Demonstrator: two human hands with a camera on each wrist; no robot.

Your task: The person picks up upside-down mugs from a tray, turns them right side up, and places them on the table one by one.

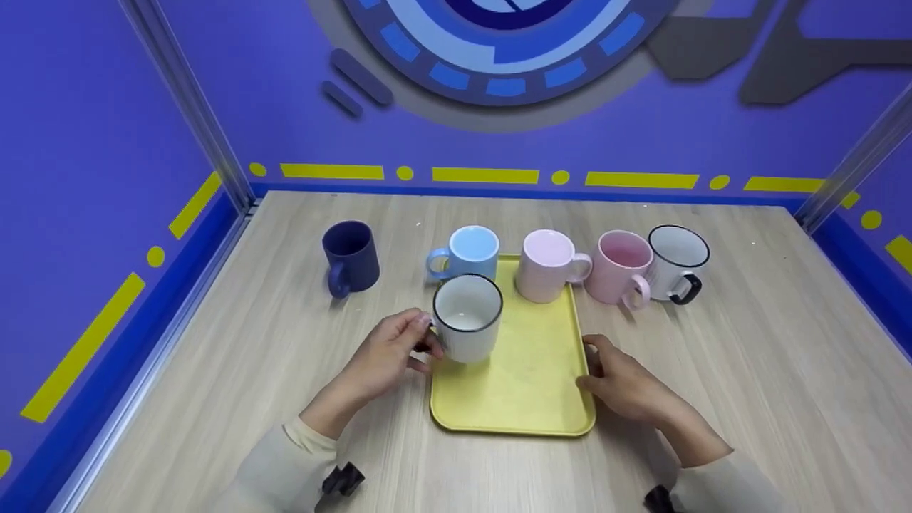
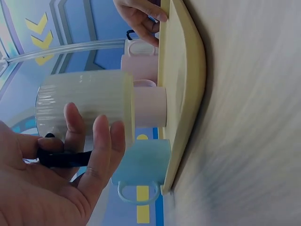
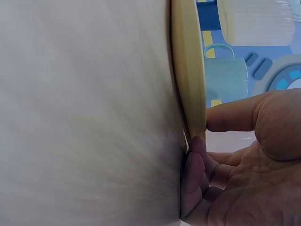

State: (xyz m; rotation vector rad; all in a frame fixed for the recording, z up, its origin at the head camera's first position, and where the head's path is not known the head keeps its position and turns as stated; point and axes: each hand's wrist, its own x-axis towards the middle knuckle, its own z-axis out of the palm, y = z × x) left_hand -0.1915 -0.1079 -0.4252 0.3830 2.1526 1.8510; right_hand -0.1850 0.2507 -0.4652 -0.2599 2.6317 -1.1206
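Note:
My left hand (image 1: 388, 353) grips a white mug with a black rim (image 1: 467, 320) by its black handle (image 2: 63, 158). In the left wrist view that mug is upright and raised, with a gap between its base and the yellow tray (image 1: 534, 385). At the tray's right edge is my right hand (image 1: 627, 381); in the right wrist view its thumb (image 3: 230, 115) lies on the rim and curled fingers (image 3: 193, 172) are at the underside. On the far end of the tray stand a light blue mug (image 1: 474, 249) and a pale pink mug (image 1: 545, 267).
Right of the tray, a darker pink mug (image 1: 616, 271) stands beside another white mug with a black handle (image 1: 677, 256). A navy mug (image 1: 350, 256) is at the far left of the wooden table (image 1: 320, 442). Blue-purple panels (image 1: 456, 142) enclose the back and sides.

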